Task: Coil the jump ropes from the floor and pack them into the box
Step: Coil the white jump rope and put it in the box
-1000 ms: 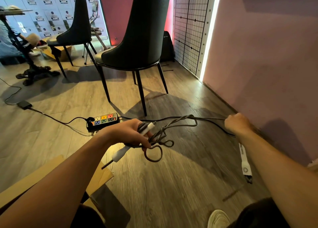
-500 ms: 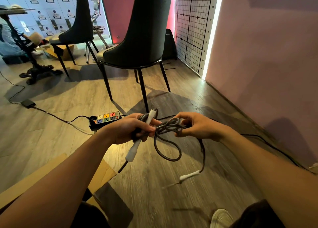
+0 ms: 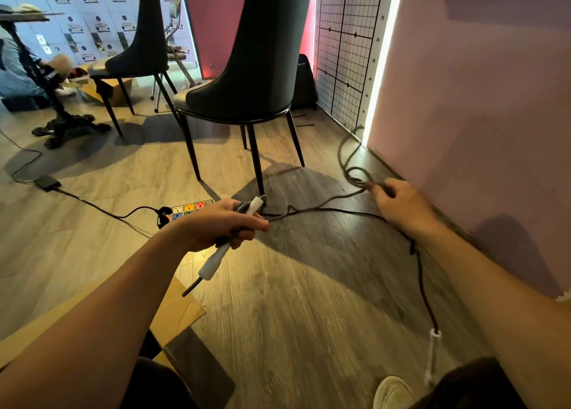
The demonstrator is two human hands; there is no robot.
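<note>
Lying at the far left on the wooden floor (image 3: pixel 92 242) is a small black adapter (image 3: pixel 46 182), its cable running right to a power strip (image 3: pixel 185 210) with coloured sockets. Below that, at the lower left edge, a flap of the cardboard box (image 3: pixel 182 313) shows under the left forearm. The left hand (image 3: pixel 222 223) is clenched around one white handle (image 3: pixel 230 245) of the jump rope (image 3: pixel 327 199), together with a few gathered turns of grey rope; the handle sticks out below the fist, tilted. Behind it stands a black chair (image 3: pixel 256 69). From the fist the rope stretches right, clear of the floor, to the right hand (image 3: pixel 401 204), which pinches it near the pink wall (image 3: pixel 479 99). Beyond those fingers the rope loops away, blurred, toward the wall's base. A dark cord hangs below the right forearm, ending in the second white handle (image 3: pixel 432 356) near a shoe (image 3: pixel 392 391).
</note>
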